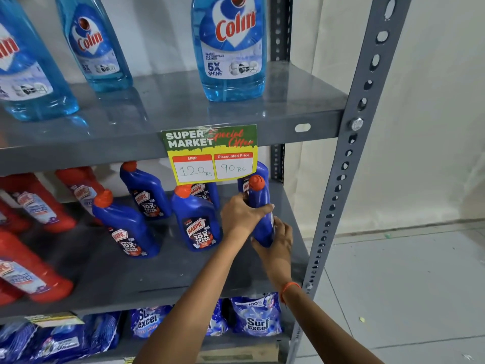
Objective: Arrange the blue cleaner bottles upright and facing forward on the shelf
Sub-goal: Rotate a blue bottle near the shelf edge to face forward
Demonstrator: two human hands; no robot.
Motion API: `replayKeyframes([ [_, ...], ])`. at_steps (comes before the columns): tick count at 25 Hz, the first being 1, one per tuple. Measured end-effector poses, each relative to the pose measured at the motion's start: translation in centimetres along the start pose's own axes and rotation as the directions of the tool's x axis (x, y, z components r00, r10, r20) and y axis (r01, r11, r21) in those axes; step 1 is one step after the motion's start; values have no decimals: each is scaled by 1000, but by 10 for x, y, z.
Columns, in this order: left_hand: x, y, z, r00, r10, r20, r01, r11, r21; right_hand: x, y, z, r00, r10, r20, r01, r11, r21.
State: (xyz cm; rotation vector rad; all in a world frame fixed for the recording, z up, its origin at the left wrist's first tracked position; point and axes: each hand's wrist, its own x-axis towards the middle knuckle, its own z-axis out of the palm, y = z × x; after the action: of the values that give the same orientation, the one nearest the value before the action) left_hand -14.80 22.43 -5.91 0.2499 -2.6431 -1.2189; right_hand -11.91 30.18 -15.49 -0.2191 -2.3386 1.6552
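On the middle shelf (157, 274) stand several dark blue cleaner bottles with orange caps. Both my hands hold one blue bottle (259, 200) at the shelf's right end; it stands upright with its label turned away, showing a plain side. My left hand (241, 214) wraps its middle from the left. My right hand (278, 243) cups its base from the right. Another blue bottle (195, 219) stands just left, label forward. A third (126, 227) leans further left, label forward. One more blue bottle (147, 190) stands behind them, and another is partly hidden behind the price sign.
Red cleaner bottles (34, 206) fill the shelf's left part. A price sign (212, 156) hangs from the upper shelf edge. Light blue glass-cleaner bottles (231, 48) stand above. Detergent packets (257, 316) lie on the shelf below. The grey upright post (349, 158) bounds the right side.
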Motion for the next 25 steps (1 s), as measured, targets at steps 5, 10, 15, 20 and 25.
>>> replayKeyframes([
  [5,5,5,-6,1000,13,-21,-13,999,-29,4,-5,0,998,-57,-35,56,998,-29],
  [10,13,0,-15,990,133,47,-131,991,-32,-1,-5,-7,999,-41,-15,43,989,142],
  [15,15,2,-33,925,256,280,-218,963,-160,-5,8,-8,999,53,0,-52,971,234],
  [20,2,-3,-23,923,251,292,-102,891,-443,-5,2,-1,990,84,-116,-53,968,244],
  [25,-19,6,0,990,-34,135,98,858,-504,-14,1,10,958,132,-255,-74,971,226],
])
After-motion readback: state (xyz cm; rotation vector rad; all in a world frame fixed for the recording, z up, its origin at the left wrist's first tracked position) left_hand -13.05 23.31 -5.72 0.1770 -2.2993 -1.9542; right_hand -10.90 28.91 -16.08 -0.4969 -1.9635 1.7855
